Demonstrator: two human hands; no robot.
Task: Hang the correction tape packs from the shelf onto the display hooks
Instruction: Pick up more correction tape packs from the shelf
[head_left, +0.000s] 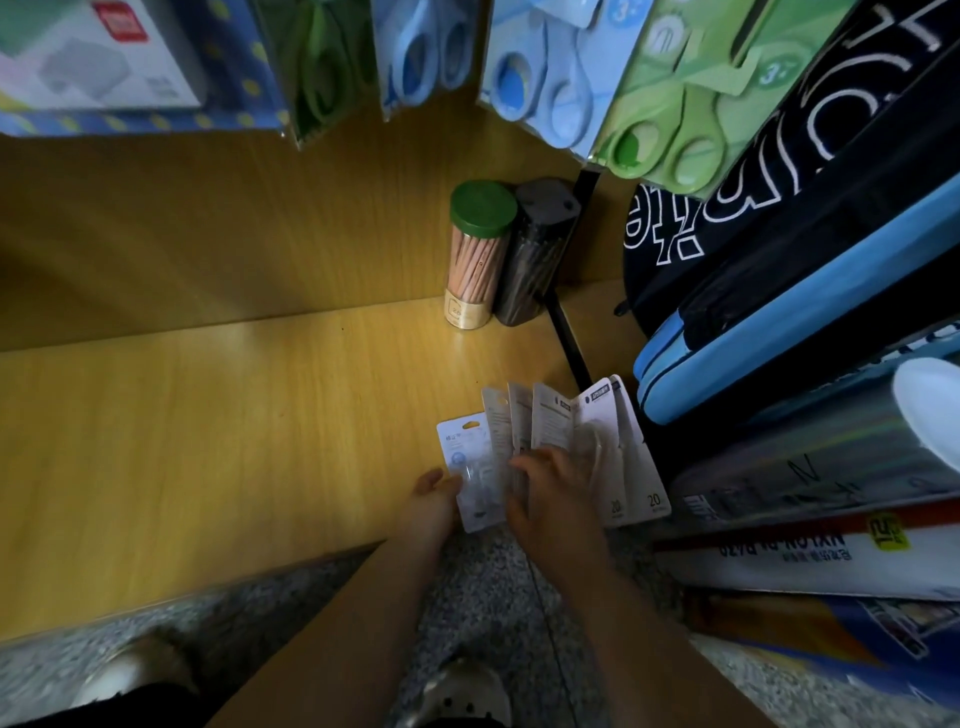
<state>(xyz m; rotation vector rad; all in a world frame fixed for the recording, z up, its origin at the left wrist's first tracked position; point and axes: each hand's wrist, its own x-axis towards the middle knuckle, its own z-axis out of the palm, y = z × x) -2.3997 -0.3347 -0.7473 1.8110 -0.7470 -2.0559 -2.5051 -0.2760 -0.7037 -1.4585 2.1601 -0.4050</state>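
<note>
A white box is seen at the upper left, above a wooden shelf. Carded scissors hang along the top: a green pair, then blue pairs, then more green ones. At the back of the shelf a clear tube of pencils with a green lid stands upright, with a dark tube touching its right side.

At the shelf's front edge, near its right end, the packs are held fanned out between both hands, hang-holes pointing away from the person. The leftmost pack is gripped at its lower left edge by the left hand; the fingers behind the card are hidden. The rest of the fan is held by the right hand, whose fingers are curled over the card faces. Whether the packs touch the shelf cannot be told.

Just right of the fan a blue case lies on edge, under a black bag with white lettering. Speckled floor is seen below the forearms.
</note>
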